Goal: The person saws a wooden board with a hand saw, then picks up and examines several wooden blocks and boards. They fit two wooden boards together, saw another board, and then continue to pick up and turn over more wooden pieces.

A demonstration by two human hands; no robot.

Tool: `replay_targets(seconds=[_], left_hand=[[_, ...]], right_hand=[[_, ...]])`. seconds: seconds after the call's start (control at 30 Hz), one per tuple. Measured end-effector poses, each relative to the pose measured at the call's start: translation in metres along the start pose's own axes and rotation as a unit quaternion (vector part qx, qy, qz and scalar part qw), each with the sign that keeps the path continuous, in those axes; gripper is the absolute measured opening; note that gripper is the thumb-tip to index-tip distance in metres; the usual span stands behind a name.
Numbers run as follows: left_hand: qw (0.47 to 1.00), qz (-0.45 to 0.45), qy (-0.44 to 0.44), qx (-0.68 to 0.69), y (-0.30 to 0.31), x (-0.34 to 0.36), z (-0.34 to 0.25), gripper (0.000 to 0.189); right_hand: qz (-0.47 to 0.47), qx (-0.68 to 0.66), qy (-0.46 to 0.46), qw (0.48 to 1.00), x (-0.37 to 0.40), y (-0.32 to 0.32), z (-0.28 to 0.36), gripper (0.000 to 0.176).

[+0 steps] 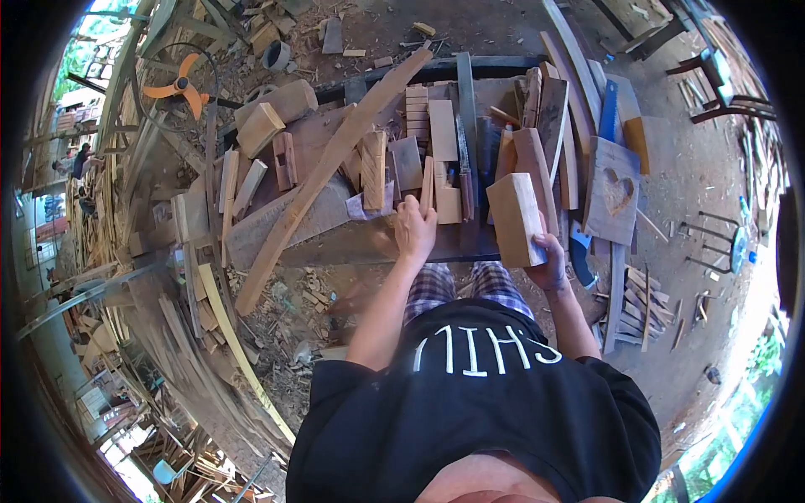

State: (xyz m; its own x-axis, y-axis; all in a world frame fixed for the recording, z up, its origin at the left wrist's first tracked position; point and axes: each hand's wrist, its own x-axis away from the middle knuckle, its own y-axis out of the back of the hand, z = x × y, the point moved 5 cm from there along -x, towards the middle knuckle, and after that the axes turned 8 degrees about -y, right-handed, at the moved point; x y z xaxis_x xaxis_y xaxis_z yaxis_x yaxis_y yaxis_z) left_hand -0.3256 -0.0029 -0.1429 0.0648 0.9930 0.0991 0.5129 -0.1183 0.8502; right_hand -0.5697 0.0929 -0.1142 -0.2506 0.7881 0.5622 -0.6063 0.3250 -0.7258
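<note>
My right hand grips a thick pale wooden block by its lower right side, holding it tilted above the front of the workbench. My left hand is at the bench's front edge, fingers curled at the lower end of a thin reddish wooden strip. Part of that grip is hidden by the hand itself. Just left of it, a striped wood block stands by a pale cloth. Between my hands lie a long narrow tool with a dark handle and a pale board.
A long plank slants across the bench's left side. To the right are a board with a carved heart and a blue-handled saw. An orange-bladed fan stands at far left. Scraps and shavings litter the ground.
</note>
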Motion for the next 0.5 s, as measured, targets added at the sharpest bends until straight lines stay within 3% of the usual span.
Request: replay_targets(seconds=[0.07,0.13,0.17,0.2,0.23,0.27,0.33,0.43,0.5], left_hand=[[0.995,-0.028,-0.030,0.088,0.009,0.006,0.003,0.027],[0.995,0.007,0.016,0.096,0.020,0.014,0.002,0.024],[0.917,0.030,0.106,0.384,0.015,0.020,0.008,0.023],[0.748,0.051,0.186,0.635,0.010,0.026,0.008,0.023],[0.715,0.087,0.181,0.670,0.014,0.031,0.007,0.026],[0.715,0.085,0.180,0.670,0.021,0.035,0.002,0.026],[0.647,0.089,0.159,0.740,0.032,0.042,-0.012,0.041],[0.612,0.104,0.144,0.770,0.040,0.050,-0.027,0.055],[0.627,0.100,0.121,0.763,0.047,0.053,-0.044,0.057]], right_hand=[[0.003,-0.007,-0.019,1.000,-0.001,0.018,-0.008,0.081],[0.008,-0.015,-0.040,0.999,-0.003,0.031,-0.016,0.081],[0.028,-0.014,-0.049,0.998,-0.005,0.028,-0.016,0.082],[0.048,-0.012,-0.059,0.997,-0.006,0.024,-0.016,0.083],[0.050,-0.012,-0.059,0.997,-0.005,0.022,-0.015,0.083],[0.058,0.009,-0.052,0.997,0.000,0.001,-0.007,0.084],[0.067,0.030,-0.045,0.996,0.002,-0.018,-0.002,0.086],[0.089,0.030,-0.060,0.994,0.000,-0.028,-0.003,0.087],[0.096,0.084,-0.037,0.991,0.001,-0.041,0.000,0.091]])
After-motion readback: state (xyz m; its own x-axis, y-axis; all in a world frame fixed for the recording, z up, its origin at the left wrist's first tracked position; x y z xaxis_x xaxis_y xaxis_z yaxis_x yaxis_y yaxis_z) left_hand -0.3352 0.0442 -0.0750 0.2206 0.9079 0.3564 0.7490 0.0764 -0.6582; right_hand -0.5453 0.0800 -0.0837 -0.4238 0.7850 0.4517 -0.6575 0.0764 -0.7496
